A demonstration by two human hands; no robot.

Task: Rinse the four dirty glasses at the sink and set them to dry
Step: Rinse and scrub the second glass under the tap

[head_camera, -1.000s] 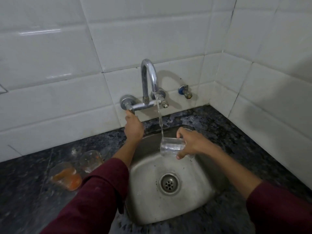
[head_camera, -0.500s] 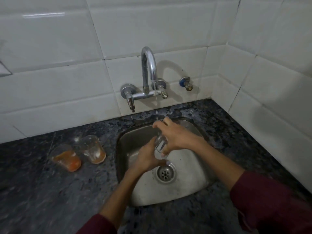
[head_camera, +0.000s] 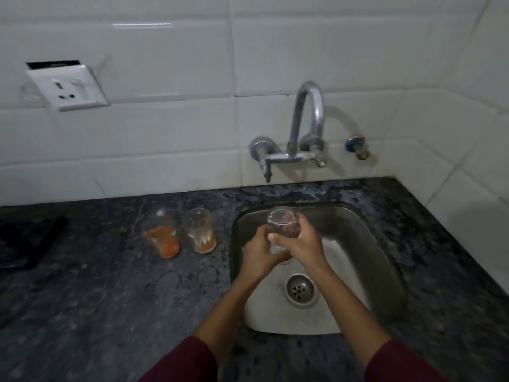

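Glass (head_camera: 282, 226) over sink (head_camera: 358, 244), gripped by left hand (head_camera: 260, 252) and right hand (head_camera: 301, 244).
Left of sink: two dirty glasses (head_camera: 179, 232) unrinsed; none seen drying.

I see both bare forearms reach forward from dark red sleeves, wrists converging. My left hand (head_camera: 260, 250) curls its fingers from the left around a clear, round drinking glass (head_camera: 282, 224), while my right hand (head_camera: 301, 244) wraps it from the right, thumb laid across the front.
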